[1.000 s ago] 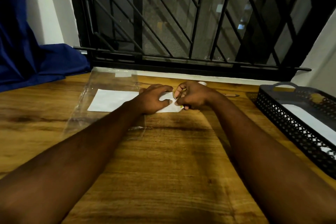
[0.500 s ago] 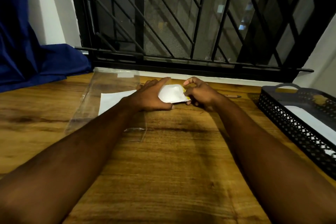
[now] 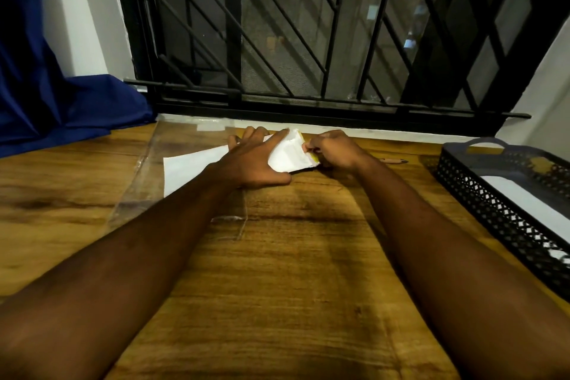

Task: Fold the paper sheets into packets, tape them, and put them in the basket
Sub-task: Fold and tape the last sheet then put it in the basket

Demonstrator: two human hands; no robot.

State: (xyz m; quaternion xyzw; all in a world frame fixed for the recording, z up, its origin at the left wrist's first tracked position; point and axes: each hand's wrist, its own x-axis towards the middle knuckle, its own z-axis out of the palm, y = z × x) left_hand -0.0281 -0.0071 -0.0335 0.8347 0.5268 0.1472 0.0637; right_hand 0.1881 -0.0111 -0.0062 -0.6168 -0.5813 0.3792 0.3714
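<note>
A folded white paper packet (image 3: 288,153) stands tilted on the wooden table (image 3: 277,271) near the window. My left hand (image 3: 253,160) holds its left side, thumb under and fingers behind it. Pinching its right edge is my right hand (image 3: 331,149), where a bit of yellow shows. A flat white sheet (image 3: 191,168) lies to the left, partly under my left forearm. The black perforated basket (image 3: 493,203) sits at the right edge with a white packet (image 3: 521,197) inside.
A clear plastic sleeve (image 3: 145,182) lies under the flat sheet. A pencil (image 3: 394,160) rests behind my right wrist. Blue cloth (image 3: 61,108) is heaped at the far left. A black window grille (image 3: 308,40) runs along the table's far edge.
The packet has been lifted from flat on the table and tilted upright between both hands. The flat sheet at the left now shows more.
</note>
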